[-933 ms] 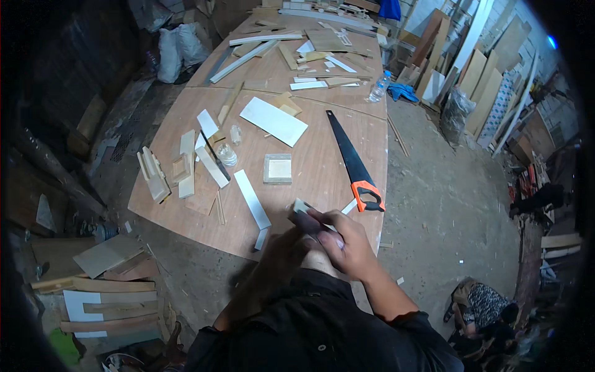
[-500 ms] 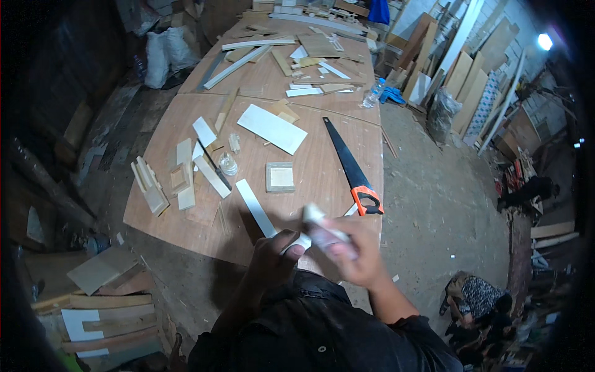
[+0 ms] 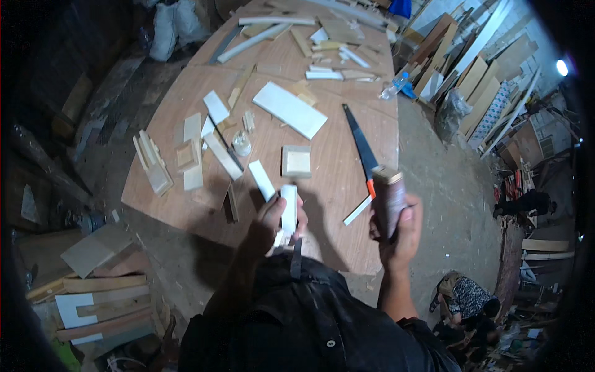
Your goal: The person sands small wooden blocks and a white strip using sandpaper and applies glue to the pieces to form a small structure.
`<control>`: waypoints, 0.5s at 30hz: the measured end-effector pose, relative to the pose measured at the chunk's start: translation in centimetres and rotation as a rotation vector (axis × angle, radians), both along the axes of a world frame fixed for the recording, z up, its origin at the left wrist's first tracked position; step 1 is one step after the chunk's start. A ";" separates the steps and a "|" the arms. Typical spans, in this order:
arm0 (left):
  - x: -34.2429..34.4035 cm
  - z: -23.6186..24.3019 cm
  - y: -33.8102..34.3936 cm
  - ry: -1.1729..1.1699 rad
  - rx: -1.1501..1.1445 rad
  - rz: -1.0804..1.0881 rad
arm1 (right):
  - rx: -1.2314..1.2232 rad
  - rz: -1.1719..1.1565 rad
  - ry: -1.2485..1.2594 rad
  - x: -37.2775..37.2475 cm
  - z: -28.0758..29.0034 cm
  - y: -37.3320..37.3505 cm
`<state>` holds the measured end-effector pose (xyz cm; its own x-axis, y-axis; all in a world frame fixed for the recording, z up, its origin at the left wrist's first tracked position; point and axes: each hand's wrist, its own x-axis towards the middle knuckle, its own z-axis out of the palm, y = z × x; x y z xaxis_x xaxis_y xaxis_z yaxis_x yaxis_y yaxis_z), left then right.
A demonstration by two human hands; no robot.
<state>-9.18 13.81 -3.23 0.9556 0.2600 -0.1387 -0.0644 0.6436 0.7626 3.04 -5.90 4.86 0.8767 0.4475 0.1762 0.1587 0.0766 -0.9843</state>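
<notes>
My left hand [image 3: 274,218] grips a short white wooden piece [image 3: 289,209] near the table's front edge, its white face turned up. My right hand [image 3: 401,230] is raised at the right, fingers wrapped round a thick mauve-brown block [image 3: 390,201] with a pale wooden end, which looks like a sanding block. The two hands are well apart. Just beyond my left hand lies a white strip [image 3: 261,180]. A small square wooden frame [image 3: 296,162] sits farther in on the table. A handsaw [image 3: 361,142] lies at the right, its handle mostly hidden behind the block.
Wood offcuts [image 3: 291,108], a glass jar [image 3: 242,144] and a dark thin stick lie across the wooden table [image 3: 347,248]. A plastic bottle [image 3: 395,85] is at the far right edge. Boards [image 3: 471,74] lean on the wall. Another person [image 3: 468,297] crouches on the floor at the right.
My right hand has lifted the block off the white piece and moved right. My left hand now holds the piece more upright in view. The head view has shifted a little.
</notes>
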 end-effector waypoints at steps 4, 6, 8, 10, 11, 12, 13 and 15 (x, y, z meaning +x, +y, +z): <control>-0.8 -8.7 3.0 0.227 0.593 0.286 | -0.064 0.023 -0.044 0.4 -2.6 -0.3; -1.8 -13.8 3.9 0.444 0.646 0.266 | -0.135 0.097 0.074 0.5 -4.0 -0.7; -3.5 -18.3 3.9 0.664 0.705 0.244 | -0.174 0.073 0.136 0.3 -5.9 -1.0; -5.1 -22.6 3.3 0.894 0.937 0.056 | -0.212 0.074 0.221 -0.1 -7.2 -1.3; -5.6 -24.5 2.8 0.897 0.934 0.047 | -0.236 0.072 0.253 -0.4 -7.7 -1.5; -6.2 -25.9 2.4 0.911 0.939 -0.042 | -0.238 0.071 0.260 -0.6 -7.8 -1.4; -6.6 -27.3 2.1 0.924 0.943 -0.131 | -0.277 0.086 0.260 -0.9 -7.8 -1.1; -5.5 -28.6 0.2 0.877 0.952 0.170 | -0.319 0.111 0.238 -1.0 -8.2 -1.2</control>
